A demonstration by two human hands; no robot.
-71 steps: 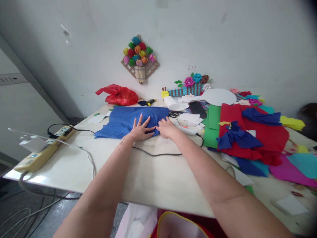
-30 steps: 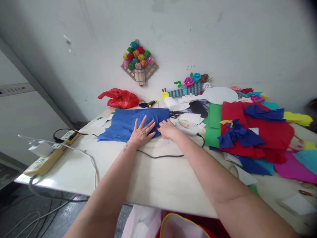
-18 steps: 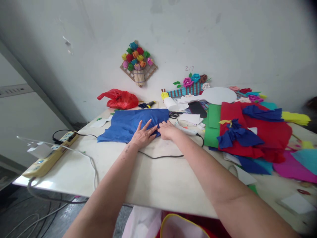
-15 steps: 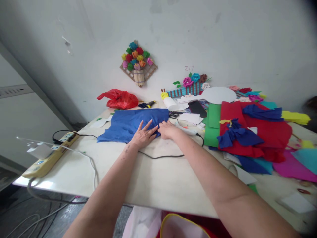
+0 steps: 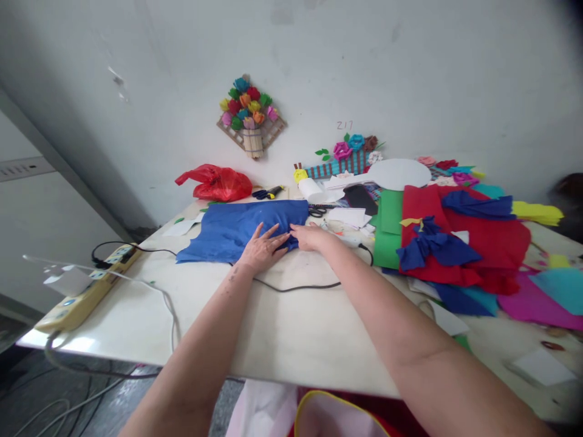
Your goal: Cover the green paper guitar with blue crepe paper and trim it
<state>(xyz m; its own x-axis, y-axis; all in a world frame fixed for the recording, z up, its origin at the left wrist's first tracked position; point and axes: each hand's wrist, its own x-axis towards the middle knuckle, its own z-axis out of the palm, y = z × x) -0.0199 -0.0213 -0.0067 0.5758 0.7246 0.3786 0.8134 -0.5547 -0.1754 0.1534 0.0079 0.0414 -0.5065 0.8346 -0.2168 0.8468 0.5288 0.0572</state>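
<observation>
A creased blue sheet (image 5: 228, 227), fabric-like, lies on the white table (image 5: 282, 328) in front of me. My left hand (image 5: 262, 250) rests flat on its near right part, fingers spread. At the sheet's right edge is my right hand (image 5: 310, 237), its fingers close together, with the fingertips on the gathered edge beside my left fingertips. How firmly they grip cannot be made out. A white corded tool (image 5: 350, 241) lies partly hidden behind my right wrist. Black-handled scissors (image 5: 319, 210) lie just beyond the sheet.
To the right are green sheets (image 5: 388, 227) and red fabric (image 5: 496, 237) with blue scraps. A red plastic bag (image 5: 223, 183) sits at the back left. A yellow power strip (image 5: 86, 297) lies at the left edge, and a black cord (image 5: 291, 288) crosses before the blue sheet.
My right hand's fingers have straightened a little at the blue sheet's edge. My left hand stays flat on the sheet. The view has shifted slightly.
</observation>
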